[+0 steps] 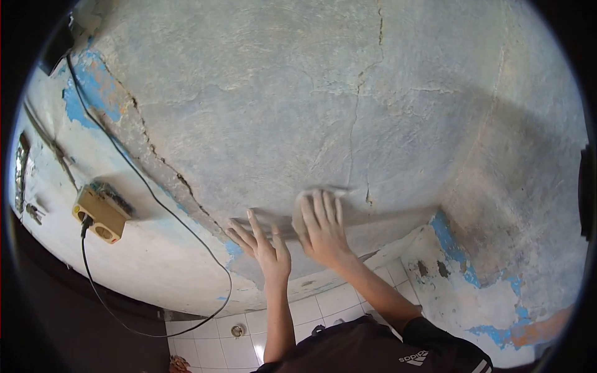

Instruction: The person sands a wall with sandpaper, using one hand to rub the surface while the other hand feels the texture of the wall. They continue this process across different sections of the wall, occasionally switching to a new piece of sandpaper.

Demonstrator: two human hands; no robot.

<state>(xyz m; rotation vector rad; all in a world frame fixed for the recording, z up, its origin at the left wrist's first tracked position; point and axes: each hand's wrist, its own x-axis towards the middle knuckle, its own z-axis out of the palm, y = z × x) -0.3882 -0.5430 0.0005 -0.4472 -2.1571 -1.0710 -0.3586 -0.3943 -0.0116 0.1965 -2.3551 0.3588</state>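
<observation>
My right hand (324,233) lies with its fingers close together over a thin pale sheet (298,210), pressing it against the grey, patchy wall (261,143). Most of the sheet is hidden under the palm and fingers, so its kind cannot be made out. To the left and slightly lower, my left hand (267,252) is open, its fingers spread and its fingertips at the wall. Nothing shows in it. A narrow vertical crack (369,194) runs up the wall just right of my right hand.
A yellowish socket block (99,214) with a black plug is at the left, and its black cable (186,227) loops toward my left forearm. A long jagged crack (180,177) crosses the left side. Blue paint (449,239) marks the right corner. White floor tiles (305,309) lie below.
</observation>
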